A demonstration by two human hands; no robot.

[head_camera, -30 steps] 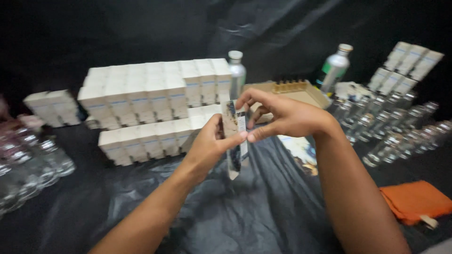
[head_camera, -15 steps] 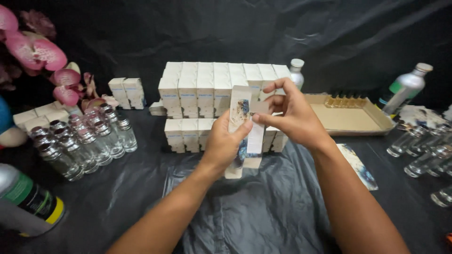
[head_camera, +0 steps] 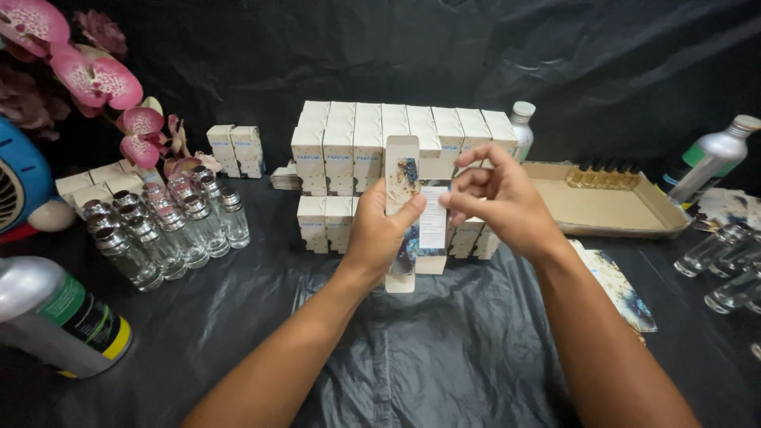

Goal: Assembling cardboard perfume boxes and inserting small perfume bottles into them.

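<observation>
Holding a flat carton blank [head_camera: 412, 214] upright above the black surface [head_camera: 444, 357], we had our left hand [head_camera: 380, 230] clamped on its left panel, thumb across the front. Our right hand [head_camera: 499, 202] pinched its right panel with closed fingertips. At twelve o'clock behind it stood stacked white boxes [head_camera: 396, 143]. At nine o'clock were clear glass vials [head_camera: 166, 226]; at two o'clock lay a cardboard tray [head_camera: 610, 208].

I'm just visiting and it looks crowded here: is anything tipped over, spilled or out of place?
No spill shows. The odd ones: a silver bottle lies on its side at front left, and clear vials lie flat at right, while the vials at left stand upright. The stacked boxes look tidy.
</observation>
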